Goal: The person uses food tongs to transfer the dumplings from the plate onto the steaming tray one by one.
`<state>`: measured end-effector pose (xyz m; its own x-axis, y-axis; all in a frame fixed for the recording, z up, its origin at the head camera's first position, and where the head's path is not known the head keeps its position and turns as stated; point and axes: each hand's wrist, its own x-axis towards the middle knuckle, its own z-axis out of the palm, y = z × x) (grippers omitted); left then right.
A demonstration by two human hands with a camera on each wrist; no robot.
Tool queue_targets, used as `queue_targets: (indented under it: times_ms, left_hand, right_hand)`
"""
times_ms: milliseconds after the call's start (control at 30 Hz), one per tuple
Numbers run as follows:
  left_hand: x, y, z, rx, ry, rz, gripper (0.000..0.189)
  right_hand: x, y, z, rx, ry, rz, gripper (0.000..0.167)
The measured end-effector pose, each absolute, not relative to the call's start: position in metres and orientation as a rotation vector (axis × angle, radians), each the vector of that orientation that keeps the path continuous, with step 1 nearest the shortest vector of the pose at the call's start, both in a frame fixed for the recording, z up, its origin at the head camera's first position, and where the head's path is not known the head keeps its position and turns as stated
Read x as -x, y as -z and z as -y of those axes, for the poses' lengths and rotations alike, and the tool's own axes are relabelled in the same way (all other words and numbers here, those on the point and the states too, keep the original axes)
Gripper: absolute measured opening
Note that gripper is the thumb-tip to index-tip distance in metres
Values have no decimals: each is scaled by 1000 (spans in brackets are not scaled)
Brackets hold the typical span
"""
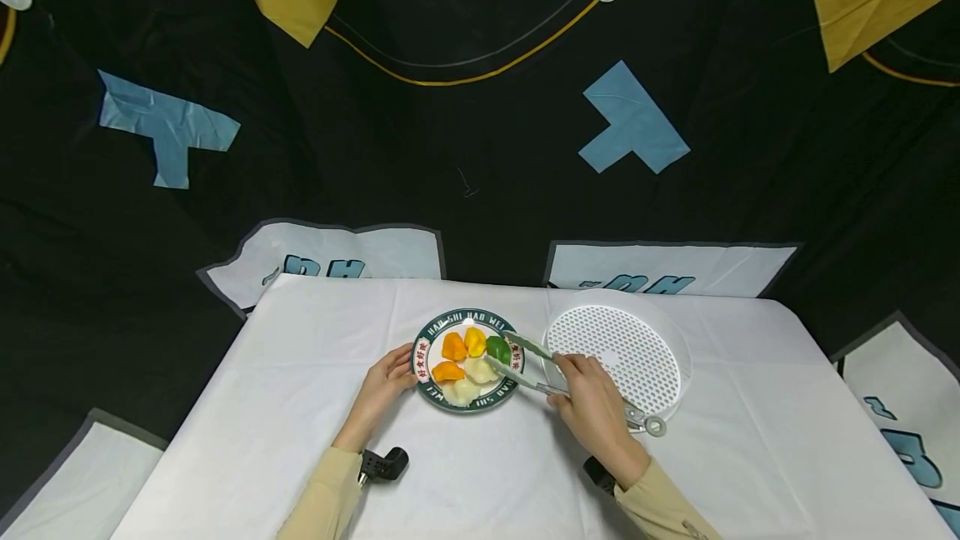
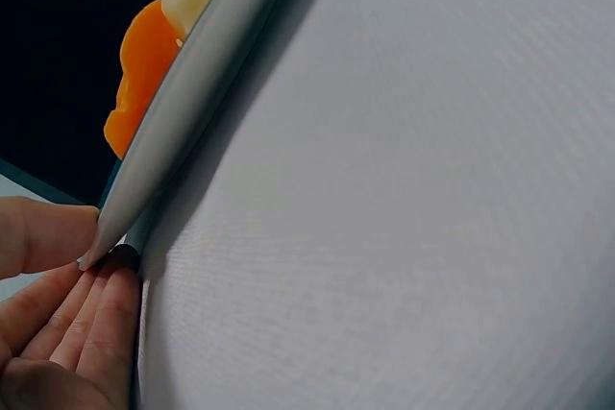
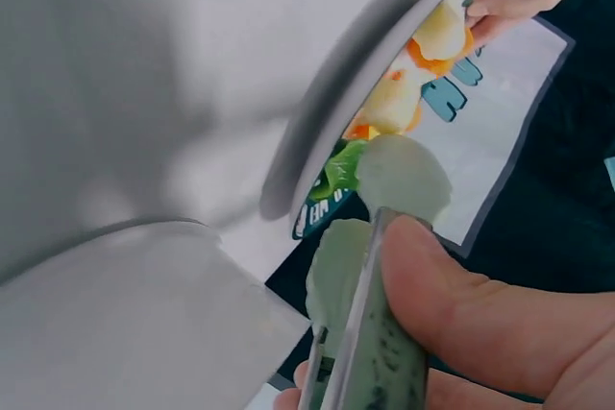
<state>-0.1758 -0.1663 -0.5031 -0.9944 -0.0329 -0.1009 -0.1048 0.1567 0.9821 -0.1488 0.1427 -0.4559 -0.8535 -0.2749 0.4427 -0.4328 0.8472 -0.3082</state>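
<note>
A round plate [image 1: 467,407] with a dark green lettered rim carries several bell pepper pieces: orange [image 1: 453,347], yellow [image 1: 475,341], pale [image 1: 462,392] and one green piece [image 1: 498,348] near its right edge. My left hand [image 1: 382,390] pinches the plate's left rim, thumb on top and fingers underneath, as the left wrist view shows. In my right hand [image 1: 596,407] is a pair of metal tongs [image 1: 534,347] with pale green tips. The spread tips reach over the plate's right side, one on either side of the green piece.
To the right of the plate stands a white perforated drainer basket [image 1: 611,348], partly behind my right hand and the tongs. A white cloth [image 1: 750,440] covers the table. Behind its far edge hangs a black backdrop [image 1: 420,165] with coloured shapes.
</note>
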Motion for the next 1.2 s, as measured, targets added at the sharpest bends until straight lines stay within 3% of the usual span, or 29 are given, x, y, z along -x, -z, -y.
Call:
queue_targets:
  times_ms: [767,1200]
  left_hand:
    - [177,505,166,134,-2015,-2336,57]
    - [176,505,165,125,-2001,-2356,58]
  right_hand:
    - [163,450,-125,-488,-361,2704,41]
    - [164,452,-137,-486,-481,2599,32]
